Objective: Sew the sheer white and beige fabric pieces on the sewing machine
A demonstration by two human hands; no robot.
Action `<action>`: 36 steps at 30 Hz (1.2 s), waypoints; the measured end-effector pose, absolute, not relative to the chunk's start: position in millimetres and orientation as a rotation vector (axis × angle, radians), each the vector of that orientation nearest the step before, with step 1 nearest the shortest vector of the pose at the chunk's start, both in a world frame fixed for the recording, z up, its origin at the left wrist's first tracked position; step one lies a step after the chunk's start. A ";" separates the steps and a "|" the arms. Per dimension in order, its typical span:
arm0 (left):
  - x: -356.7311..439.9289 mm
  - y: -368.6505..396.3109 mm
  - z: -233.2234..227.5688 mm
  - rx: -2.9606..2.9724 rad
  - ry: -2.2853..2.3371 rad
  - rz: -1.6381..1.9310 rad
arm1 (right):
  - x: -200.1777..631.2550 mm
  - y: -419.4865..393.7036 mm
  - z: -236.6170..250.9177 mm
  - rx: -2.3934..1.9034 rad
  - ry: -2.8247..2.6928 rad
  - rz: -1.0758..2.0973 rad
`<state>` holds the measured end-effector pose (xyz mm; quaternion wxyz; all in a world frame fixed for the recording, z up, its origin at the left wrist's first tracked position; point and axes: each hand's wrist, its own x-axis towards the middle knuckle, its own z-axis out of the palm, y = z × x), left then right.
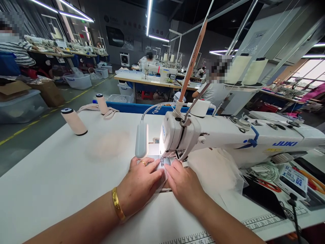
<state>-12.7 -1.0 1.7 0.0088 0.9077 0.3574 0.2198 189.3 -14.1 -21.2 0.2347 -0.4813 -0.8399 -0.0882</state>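
Both hands lie flat on the bench, palms down and fingers stretched toward the needle. The left hand [141, 181], with a gold ring on one finger and a gold bangle [118, 204] at the wrist, presses on a small piece of pale fabric [162, 171] from the left. The right hand [184, 181] presses it from the right, so the fingertips nearly meet just in front of the presser foot. Neither hand grips anything; they are spread and bear down, which keeps the thin cloth taut and flat while it sits under the needle. How much of the fabric lies beneath the fingers is hard to tell, since the machine's lamp glare washes out that spot.

The fabric lies on the needle plate of the white sewing machine [228, 137], whose arm runs off to the right. A slim work lamp [141, 139] on a bent stalk hangs just left of the needle and points down, lighting the seam area. Loose sheer white cloth [223, 173] is heaped to the right of the hands under the machine arm, within easy reach. Two thread cones [74, 121] stand well apart from the hands on the far left of the white bench [50, 176], out of the working area. A printed ruler strip [264, 222] runs along the near edge.
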 end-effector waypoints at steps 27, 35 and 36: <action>-11.1 10.6 3.1 2.576 0.994 0.717 | 190.9 -18.4 -8.2 -1.187 -1.994 0.406; -18.3 20.5 5.5 2.867 1.069 0.783 | 192.4 -20.6 -9.5 -1.110 -2.162 0.396; -18.2 18.6 6.9 2.919 1.039 0.781 | 194.2 -21.2 -9.3 -1.082 -2.241 0.344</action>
